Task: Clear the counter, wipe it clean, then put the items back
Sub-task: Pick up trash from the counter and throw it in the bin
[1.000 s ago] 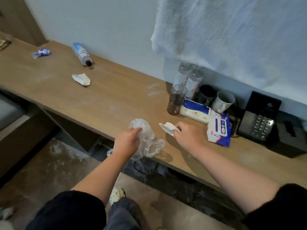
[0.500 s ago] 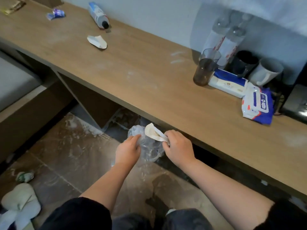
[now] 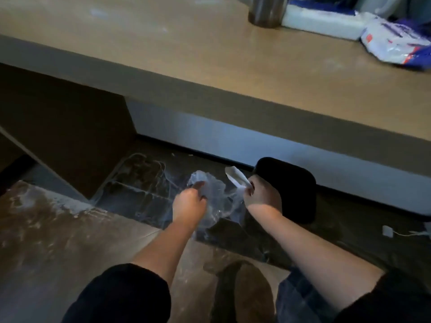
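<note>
Fingers of the left hand [image 3: 190, 202] are curled tightly into a clear plastic bag [image 3: 211, 194], a thin, crinkled, see-through film bunched into a loose ball with glossy creases. Fingers of the right hand [image 3: 258, 194] are closed in a pinch on a paper scrap [image 3: 235, 177], white, stiff-looking and folded to a curved point that sticks up and to the left of the knuckles. The film stretches across toward the right hand; whether it is also caught there I cannot tell.

Both hands are held low, below and in front of the front edge of the surface [image 3: 210, 57], a smooth tan wood-look top with a thick, square front edge and pale dusty smears. The right hand is over the near-left part of a black bin [image 3: 289, 190], matte, with rounded corners, standing on the floor [image 3: 58, 229] under the overhang. The floor is glossy tile, streaked with white powdery residue.

At the far right of the surface stand a dark tumbler [image 3: 265, 12], a blue-and-white tissue pack [image 3: 321, 22] just beside it, and a soft, crumpled wipes packet [image 3: 396, 40] near the pack. The left stretch of the surface lies bare. A white plug [image 3: 387, 230] with a thin cable lies on the floor to the right of the bin.
</note>
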Action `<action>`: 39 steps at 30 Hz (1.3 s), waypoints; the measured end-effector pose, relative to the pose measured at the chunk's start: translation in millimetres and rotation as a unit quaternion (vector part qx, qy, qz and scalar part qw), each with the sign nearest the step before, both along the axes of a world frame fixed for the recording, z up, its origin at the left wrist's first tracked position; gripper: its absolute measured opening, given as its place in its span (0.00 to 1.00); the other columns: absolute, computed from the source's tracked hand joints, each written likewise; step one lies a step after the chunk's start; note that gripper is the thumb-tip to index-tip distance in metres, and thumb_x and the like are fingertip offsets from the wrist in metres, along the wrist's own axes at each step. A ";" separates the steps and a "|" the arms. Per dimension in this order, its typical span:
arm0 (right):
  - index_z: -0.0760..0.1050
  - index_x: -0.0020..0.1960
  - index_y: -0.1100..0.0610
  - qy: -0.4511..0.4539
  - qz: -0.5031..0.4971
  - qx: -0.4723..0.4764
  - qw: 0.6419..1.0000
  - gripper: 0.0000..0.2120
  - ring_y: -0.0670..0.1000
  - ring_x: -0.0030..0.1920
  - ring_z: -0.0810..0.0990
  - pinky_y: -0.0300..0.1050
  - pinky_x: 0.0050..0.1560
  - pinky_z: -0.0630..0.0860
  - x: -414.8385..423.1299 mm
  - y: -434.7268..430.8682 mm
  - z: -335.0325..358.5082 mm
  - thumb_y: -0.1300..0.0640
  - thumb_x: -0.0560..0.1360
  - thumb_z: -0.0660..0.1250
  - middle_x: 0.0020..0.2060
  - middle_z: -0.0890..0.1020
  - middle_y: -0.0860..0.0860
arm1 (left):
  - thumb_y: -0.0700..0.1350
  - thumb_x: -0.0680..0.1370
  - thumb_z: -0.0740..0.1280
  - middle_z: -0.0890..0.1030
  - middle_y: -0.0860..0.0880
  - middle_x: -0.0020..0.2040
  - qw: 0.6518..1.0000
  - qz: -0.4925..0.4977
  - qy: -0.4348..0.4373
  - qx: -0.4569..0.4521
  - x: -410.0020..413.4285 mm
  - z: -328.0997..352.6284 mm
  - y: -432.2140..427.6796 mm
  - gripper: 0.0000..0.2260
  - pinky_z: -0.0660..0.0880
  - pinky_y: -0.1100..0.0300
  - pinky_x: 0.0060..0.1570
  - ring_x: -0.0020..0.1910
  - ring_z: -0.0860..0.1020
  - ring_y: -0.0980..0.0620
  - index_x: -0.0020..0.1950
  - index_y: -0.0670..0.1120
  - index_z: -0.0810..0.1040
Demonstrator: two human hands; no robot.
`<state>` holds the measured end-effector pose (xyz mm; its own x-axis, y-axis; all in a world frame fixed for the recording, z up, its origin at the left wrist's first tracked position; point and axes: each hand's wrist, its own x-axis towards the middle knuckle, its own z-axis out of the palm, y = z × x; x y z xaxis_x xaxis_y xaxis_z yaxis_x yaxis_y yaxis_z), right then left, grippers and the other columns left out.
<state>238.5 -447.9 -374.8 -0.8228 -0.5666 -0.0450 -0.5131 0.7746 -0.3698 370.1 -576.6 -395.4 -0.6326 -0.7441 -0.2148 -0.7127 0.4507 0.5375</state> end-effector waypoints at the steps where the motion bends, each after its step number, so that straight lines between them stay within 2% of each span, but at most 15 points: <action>1: 0.73 0.50 0.54 0.010 -0.013 -0.010 1.000 0.06 0.58 0.47 0.79 0.46 0.42 0.70 -9.5 7.7 -13.5 0.53 0.77 0.61 0.45 0.79 0.53 | 0.44 0.80 0.61 0.82 0.42 0.50 1.000 -0.016 -0.013 -0.008 -11.0 -11.0 0.6 0.12 0.78 0.52 0.52 0.48 0.81 0.43 0.62 0.46 0.77; 5: 0.72 0.45 0.58 0.045 -0.043 -0.084 0.995 0.04 0.57 0.36 0.77 0.44 0.32 0.65 -45.3 40.4 -59.5 0.58 0.76 0.62 0.33 0.74 0.51 | 0.47 0.82 0.56 0.79 0.44 0.62 0.992 -0.088 -0.077 -0.034 -51.8 -41.5 4.6 0.19 0.75 0.54 0.55 0.57 0.79 0.43 0.73 0.54 0.66; 10: 0.73 0.47 0.60 0.040 -0.132 -0.051 0.989 0.06 0.52 0.30 0.72 0.42 0.27 0.62 -95.8 65.4 -92.1 0.57 0.76 0.63 0.32 0.74 0.52 | 0.43 0.80 0.58 0.79 0.44 0.63 0.994 -0.091 -0.048 -0.047 -77.7 -60.1 22.7 0.19 0.73 0.54 0.56 0.59 0.78 0.42 0.71 0.54 0.69; 12: 0.72 0.53 0.60 0.002 -0.158 -0.020 0.987 0.11 0.54 0.36 0.76 0.43 0.29 0.65 -112.3 70.0 -96.6 0.54 0.76 0.64 0.39 0.77 0.53 | 0.42 0.80 0.58 0.79 0.44 0.63 0.993 -0.100 -0.042 -0.043 -82.3 -62.5 28.1 0.20 0.73 0.55 0.56 0.60 0.78 0.42 0.71 0.55 0.70; 15: 0.64 0.69 0.59 -0.076 -0.179 0.033 0.980 0.29 0.61 0.59 0.73 0.50 0.44 0.73 -132.8 67.2 -101.1 0.47 0.74 0.69 0.62 0.70 0.58 | 0.42 0.79 0.60 0.80 0.42 0.60 0.993 -0.109 -0.021 -0.040 -87.4 -61.8 30.1 0.20 0.73 0.53 0.55 0.58 0.78 0.40 0.71 0.53 0.68; 18: 0.61 0.74 0.55 -0.110 -0.134 -0.056 0.983 0.32 0.61 0.70 0.64 0.55 0.64 0.69 -141.4 54.4 -95.2 0.47 0.76 0.69 0.71 0.64 0.58 | 0.40 0.78 0.62 0.81 0.40 0.55 0.992 -0.120 0.025 -0.017 -92.4 -59.1 28.3 0.19 0.73 0.51 0.50 0.54 0.79 0.38 0.69 0.48 0.67; 19: 0.61 0.74 0.53 -0.162 -0.093 -0.123 0.975 0.30 0.58 0.71 0.63 0.54 0.68 0.66 -139.4 50.5 -88.0 0.47 0.76 0.67 0.72 0.63 0.56 | 0.40 0.77 0.63 0.81 0.40 0.53 0.991 -0.128 0.038 -0.008 -93.7 -57.0 27.2 0.18 0.73 0.52 0.49 0.52 0.79 0.39 0.67 0.47 0.69; 21: 0.60 0.75 0.47 -0.345 0.000 -0.207 0.916 0.28 0.53 0.74 0.61 0.50 0.71 0.62 -127.1 45.2 -69.0 0.49 0.78 0.65 0.74 0.61 0.51 | 0.38 0.76 0.66 0.80 0.45 0.47 0.988 -0.135 0.068 0.014 -96.5 -52.6 23.5 0.14 0.71 0.58 0.46 0.49 0.79 0.42 0.62 0.45 0.74; 23: 0.57 0.76 0.45 -0.425 0.117 -0.166 0.882 0.32 0.49 0.74 0.58 0.45 0.70 0.62 -112.2 43.1 -55.9 0.52 0.77 0.67 0.75 0.59 0.47 | 0.37 0.75 0.68 0.76 0.49 0.42 0.985 -0.138 0.098 0.025 -99.8 -48.4 20.6 0.11 0.66 0.65 0.41 0.44 0.75 0.49 0.56 0.44 0.79; 26: 0.58 0.75 0.46 -0.413 0.209 -0.127 0.877 0.39 0.41 0.68 0.68 0.38 0.64 0.69 -94.1 40.8 -53.1 0.59 0.71 0.74 0.69 0.69 0.43 | 0.34 0.73 0.68 0.76 0.52 0.37 0.978 -0.111 0.156 0.078 -105.6 -43.7 20.9 0.06 0.65 0.71 0.36 0.40 0.73 0.53 0.46 0.45 0.80; 29: 0.67 0.68 0.48 -0.381 0.176 -0.164 0.893 0.32 0.33 0.53 0.76 0.28 0.51 0.73 -81.0 37.4 -55.3 0.64 0.70 0.75 0.55 0.77 0.39 | 0.34 0.74 0.67 0.76 0.52 0.32 0.964 -0.052 0.214 0.150 -110.2 -44.4 22.6 0.11 0.66 0.72 0.32 0.35 0.71 0.55 0.34 0.46 0.76; 31: 0.74 0.59 0.48 -0.369 0.110 -0.200 0.901 0.22 0.36 0.46 0.78 0.28 0.43 0.73 -74.6 37.0 -56.0 0.64 0.70 0.74 0.47 0.80 0.41 | 0.35 0.74 0.68 0.77 0.49 0.32 0.952 -0.026 0.236 0.195 -114.0 -47.1 24.0 0.08 0.69 0.66 0.34 0.34 0.71 0.54 0.34 0.41 0.78; 33: 0.78 0.46 0.51 -0.345 0.063 -0.221 0.910 0.09 0.42 0.40 0.80 0.33 0.39 0.73 -72.5 36.6 -59.4 0.64 0.71 0.71 0.39 0.82 0.45 | 0.35 0.74 0.69 0.77 0.49 0.31 0.941 -0.012 0.251 0.228 -118.9 -51.2 26.1 0.09 0.70 0.63 0.35 0.34 0.72 0.54 0.34 0.42 0.79; 35: 0.77 0.36 0.54 -0.298 0.015 -0.213 0.931 0.08 0.47 0.37 0.80 0.38 0.38 0.74 -78.3 39.8 -62.9 0.63 0.72 0.68 0.34 0.81 0.48 | 0.37 0.74 0.71 0.79 0.52 0.31 0.934 -0.010 0.257 0.248 -125.4 -55.6 27.8 0.10 0.72 0.63 0.36 0.34 0.74 0.55 0.33 0.47 0.80; 39: 0.75 0.36 0.67 -0.203 -0.080 -0.198 0.956 0.07 0.53 0.32 0.77 0.44 0.35 0.72 -119.4 57.6 -64.0 0.65 0.72 0.65 0.29 0.77 0.55 | 0.39 0.74 0.73 0.82 0.53 0.42 0.926 -0.052 0.250 0.280 -143.5 -62.4 32.5 0.07 0.76 0.64 0.44 0.42 0.80 0.55 0.50 0.47 0.83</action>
